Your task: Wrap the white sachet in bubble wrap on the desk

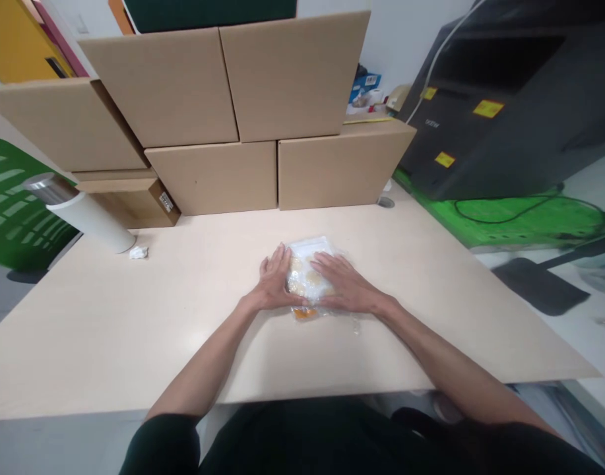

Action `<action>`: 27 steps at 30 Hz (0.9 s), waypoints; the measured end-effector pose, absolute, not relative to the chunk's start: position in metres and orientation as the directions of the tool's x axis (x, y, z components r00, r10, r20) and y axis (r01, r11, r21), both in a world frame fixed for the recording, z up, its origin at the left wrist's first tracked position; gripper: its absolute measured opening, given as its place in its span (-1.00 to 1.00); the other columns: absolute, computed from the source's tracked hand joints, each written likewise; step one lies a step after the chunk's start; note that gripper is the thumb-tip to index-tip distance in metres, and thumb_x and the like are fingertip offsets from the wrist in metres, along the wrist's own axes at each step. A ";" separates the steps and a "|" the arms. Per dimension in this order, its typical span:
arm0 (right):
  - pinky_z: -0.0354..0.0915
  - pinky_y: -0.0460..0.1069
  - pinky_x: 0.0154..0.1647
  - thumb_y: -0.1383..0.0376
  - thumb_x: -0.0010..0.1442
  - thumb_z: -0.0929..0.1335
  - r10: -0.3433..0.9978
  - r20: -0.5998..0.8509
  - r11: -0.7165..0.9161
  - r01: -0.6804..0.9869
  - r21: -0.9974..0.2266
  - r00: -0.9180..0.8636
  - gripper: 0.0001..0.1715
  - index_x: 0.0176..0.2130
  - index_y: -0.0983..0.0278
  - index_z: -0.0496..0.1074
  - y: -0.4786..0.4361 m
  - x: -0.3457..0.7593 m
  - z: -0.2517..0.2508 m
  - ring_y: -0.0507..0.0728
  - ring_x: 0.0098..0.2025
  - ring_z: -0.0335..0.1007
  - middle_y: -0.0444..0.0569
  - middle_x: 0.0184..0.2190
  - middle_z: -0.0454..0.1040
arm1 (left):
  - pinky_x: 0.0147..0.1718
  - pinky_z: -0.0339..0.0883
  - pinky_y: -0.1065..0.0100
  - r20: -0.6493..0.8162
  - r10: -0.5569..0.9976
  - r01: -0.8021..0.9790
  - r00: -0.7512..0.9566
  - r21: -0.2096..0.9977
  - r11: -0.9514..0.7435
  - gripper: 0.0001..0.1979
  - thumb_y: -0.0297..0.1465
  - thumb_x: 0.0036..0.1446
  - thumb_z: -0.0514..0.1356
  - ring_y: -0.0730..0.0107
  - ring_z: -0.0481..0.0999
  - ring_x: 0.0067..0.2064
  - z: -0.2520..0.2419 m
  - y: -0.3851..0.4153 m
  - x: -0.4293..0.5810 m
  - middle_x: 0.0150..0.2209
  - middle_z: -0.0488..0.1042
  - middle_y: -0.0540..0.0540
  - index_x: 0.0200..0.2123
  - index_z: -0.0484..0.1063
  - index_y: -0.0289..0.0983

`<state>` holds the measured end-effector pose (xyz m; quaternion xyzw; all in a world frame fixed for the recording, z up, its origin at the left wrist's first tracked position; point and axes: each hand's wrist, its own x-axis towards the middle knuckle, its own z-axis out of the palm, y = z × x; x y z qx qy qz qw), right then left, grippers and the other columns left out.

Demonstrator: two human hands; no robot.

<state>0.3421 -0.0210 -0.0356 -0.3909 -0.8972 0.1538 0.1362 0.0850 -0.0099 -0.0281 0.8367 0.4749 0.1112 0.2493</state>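
A clear plastic-wrapped packet (pixel 309 267), white with pale yellowish round patches, lies flat on the light wooden table (pixel 203 356). At its near edge an orange patch shows through the crinkled film. My left hand (pixel 276 284) rests along the packet's left side, fingers stretched forward and thumb across the near edge. From the right, my right hand (pixel 342 284) lies over the packet with its fingers spread on top. Both palms face down. Part of the packet's right side is hidden under my right hand.
Stacked cardboard boxes (pixel 210 178) line the table's far edge. At the left stand a white bottle (pixel 92 221) with a metal cap and a crumpled white tissue (pixel 138 253). A dark machine (pixel 480 125) sits on a green surface (pixel 520 218) at the right, near a black flat-bladed object (pixel 537 284).
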 end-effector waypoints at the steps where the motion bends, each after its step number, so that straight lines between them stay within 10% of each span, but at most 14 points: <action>1: -0.21 0.39 0.42 -0.27 0.21 0.24 0.750 0.115 0.640 0.669 -0.378 -0.652 0.02 0.44 0.12 -0.06 -0.021 0.340 -0.029 0.35 0.48 -0.23 0.14 0.45 -0.06 | 0.33 -0.48 -0.19 -0.045 0.859 0.744 0.511 0.523 -0.415 0.42 0.20 -0.20 0.35 -0.11 -0.53 0.45 -0.028 -0.010 0.085 0.44 -0.52 -0.50 0.45 -0.41 -0.34; 27: -0.29 0.40 0.41 -0.26 0.26 0.18 0.894 0.147 0.438 0.754 -0.490 -0.423 0.00 0.46 0.08 -0.18 0.011 0.338 -0.057 0.36 0.50 -0.48 0.08 0.49 -0.35 | 0.31 -0.49 -0.27 0.023 0.845 0.715 0.534 0.523 -0.465 0.32 0.19 -0.13 0.30 -0.13 -0.39 0.46 -0.035 -0.005 0.081 0.44 -0.39 -0.50 0.45 -0.32 -0.32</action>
